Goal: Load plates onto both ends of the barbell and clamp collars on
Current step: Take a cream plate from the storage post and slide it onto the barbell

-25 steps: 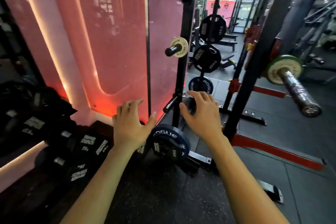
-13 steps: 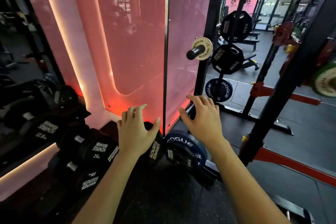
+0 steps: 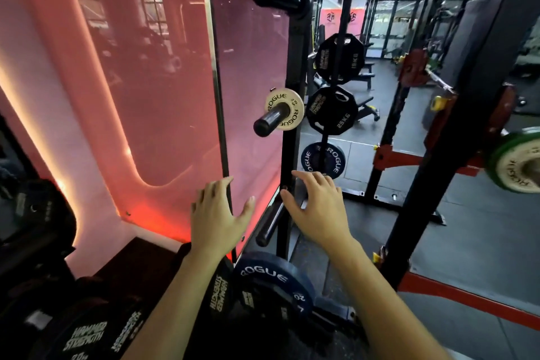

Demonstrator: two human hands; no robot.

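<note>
**Both hands empty above a blue ROGUE plate**

Left hand (image 3: 217,213) and right hand (image 3: 317,207) hover with fingers spread wide, holding nothing. Below them a blue plate (image 3: 274,286) marked ROGUE and 20 leans at the rack upright's (image 3: 293,155) foot. A small cream ROGUE plate (image 3: 285,108) sits on a peg; black HAMMER STRENGTH plates (image 3: 331,114) read 25KG.

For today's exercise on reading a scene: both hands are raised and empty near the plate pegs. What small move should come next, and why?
Probably lower both hands onto the blue plate and grip its rim. The left hand and right hand are open, holding nothing, and that plate sits just below them on the rack's lowest peg.
</note>
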